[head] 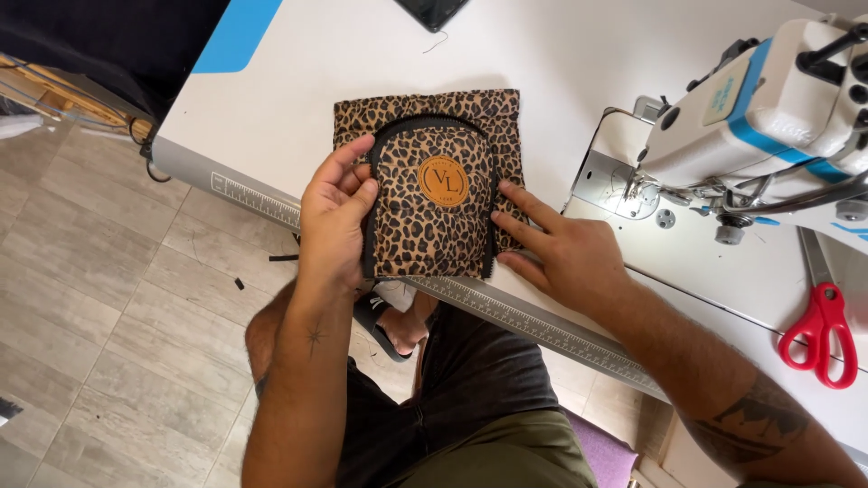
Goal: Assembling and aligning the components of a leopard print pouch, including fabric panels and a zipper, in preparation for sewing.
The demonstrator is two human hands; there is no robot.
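Note:
A leopard-print fabric panel (488, 113) lies flat on the white sewing table (344, 63). On top of it rests a smaller arched leopard-print pocket piece (429, 235) edged with a black zipper and bearing a round tan leather patch (443, 181). My left hand (333, 221) presses on the pocket's left edge, thumb and fingers on the zipper side. Two fingers of my right hand (561, 248) lie flat against the pocket's right edge, the palm on the table.
A white and blue sewing machine (768, 117) stands at the right, its needle plate (624, 181) close to my right hand. Red-handled scissors (823, 334) lie at the far right. A ruler strip (506, 316) runs along the table's front edge. A dark device (432, 11) sits at the back.

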